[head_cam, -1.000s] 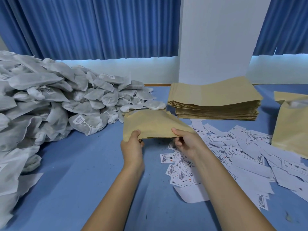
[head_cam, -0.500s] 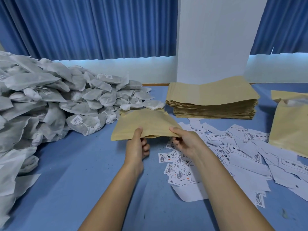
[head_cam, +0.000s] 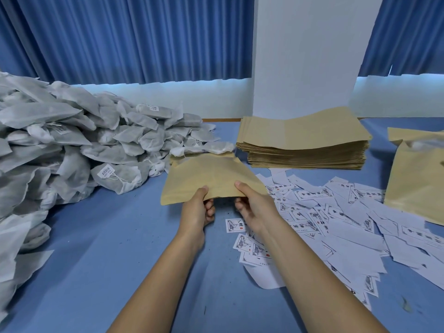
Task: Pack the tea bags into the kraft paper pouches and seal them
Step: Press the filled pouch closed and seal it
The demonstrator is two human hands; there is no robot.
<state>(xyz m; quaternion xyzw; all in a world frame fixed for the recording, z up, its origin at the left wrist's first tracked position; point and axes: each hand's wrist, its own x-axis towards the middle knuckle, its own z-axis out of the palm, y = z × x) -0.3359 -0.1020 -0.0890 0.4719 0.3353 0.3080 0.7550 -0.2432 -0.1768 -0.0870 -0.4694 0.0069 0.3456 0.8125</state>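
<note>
Two hands hold one kraft paper pouch point(head_cam: 209, 179) in front of us. Our left hand point(head_cam: 195, 210) pinches its near edge, thumb on top and fingers curled under. Our right hand point(head_cam: 255, 207) pinches the same edge just beside it, in the same way. The pouch is flat, brown and smooth, with a soft bend in it. Its near edge is lifted off the table point(head_cam: 120, 260), between the heap of tea bags point(head_cam: 72, 145) and the stack of pouches point(head_cam: 302, 140).

The tea bags are grey-white, soft and puffy, like thin cloth. Some have strings and little white tags. They make a big heap on our left.

The stack is thick and neat, and its top sheet is wavy. At the far right we see another pouch point(head_cam: 418, 179), with something white showing at its top.

Lots of white paper labels point(head_cam: 348, 224) lie scattered near our right arm. Some show dark print and small red marks, and others look blank.

The table is blue with tiny dark specks. Behind it hang blue curtains point(head_cam: 120, 37) with long folds, beside a plain white pillar point(head_cam: 307, 51).
</note>
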